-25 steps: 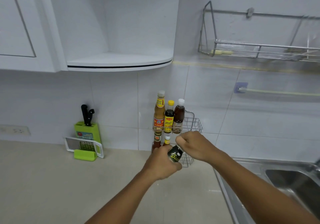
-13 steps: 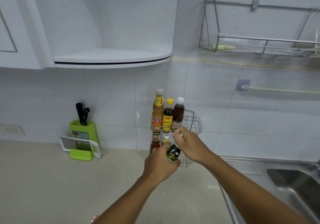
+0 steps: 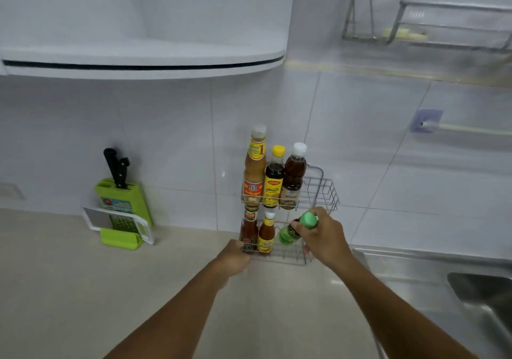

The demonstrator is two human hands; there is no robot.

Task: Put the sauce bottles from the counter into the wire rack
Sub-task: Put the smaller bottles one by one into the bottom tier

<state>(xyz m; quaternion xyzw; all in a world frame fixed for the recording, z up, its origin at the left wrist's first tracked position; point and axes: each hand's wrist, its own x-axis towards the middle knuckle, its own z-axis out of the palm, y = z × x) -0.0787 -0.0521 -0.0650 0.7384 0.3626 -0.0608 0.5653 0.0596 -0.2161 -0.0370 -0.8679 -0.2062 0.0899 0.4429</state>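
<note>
Since half a second earlier the green-capped bottle (image 3: 297, 227) had been handed over – now clamped in the right hand (image 3: 322, 238), tilted toward the lower tier's empty right end. The wire rack (image 3: 322, 192)'s front-left corner was gripped by the left hand (image 3: 234, 256) – probably to steady it.

left forearm (image 3: 177, 303): bare, unsleeved | right forearm (image 3: 388, 303): bare, unsleeved

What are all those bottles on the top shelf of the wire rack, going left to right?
Tall orange-sauce bottle with a pale cap → dark bottle with a yellow cap → brown bottle with a white cap → an empty stretch of the wire rack.
</note>
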